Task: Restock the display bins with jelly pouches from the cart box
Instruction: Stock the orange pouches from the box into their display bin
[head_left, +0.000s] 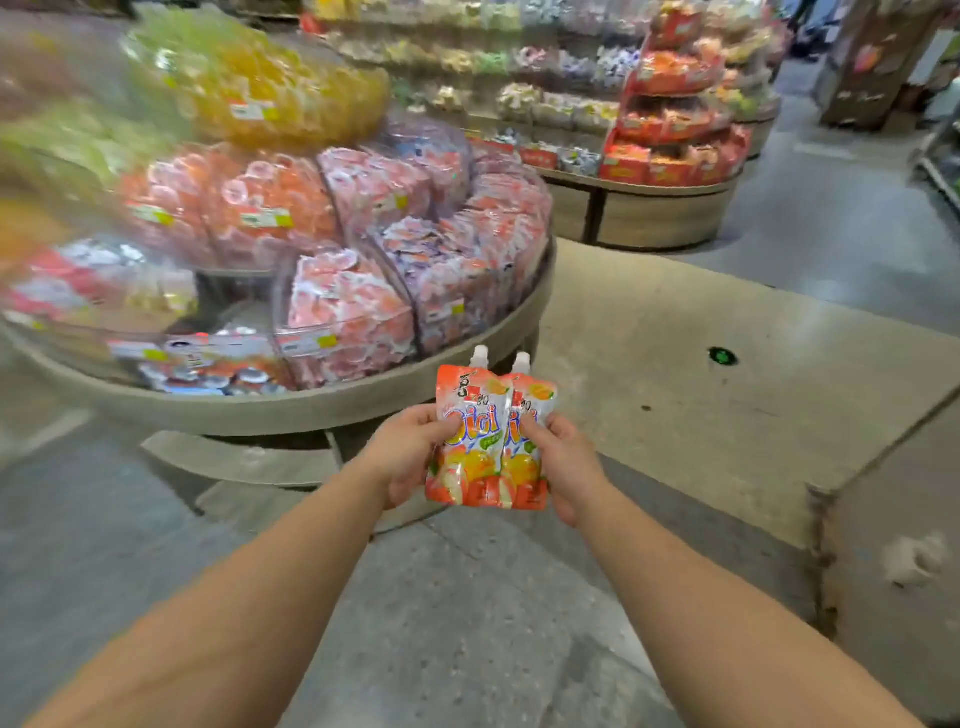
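Two jelly pouches (485, 441) upright, overlapping, white caps up, held before round display (363, 400). Left hand (410, 457) grips left pouch edge; right hand (563, 462) grips right one. Bins (343, 312) packed.

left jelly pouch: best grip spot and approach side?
Judging by its pose, grip the left jelly pouch at mid-body from its free left edge, where the left hand pinches it. It stands upright, its right edge against the second pouch.

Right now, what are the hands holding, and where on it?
Two jelly pouches, side by side and upright, white caps up. The left hand grips the left pouch's side edge; the right hand grips the right pouch's side edge.
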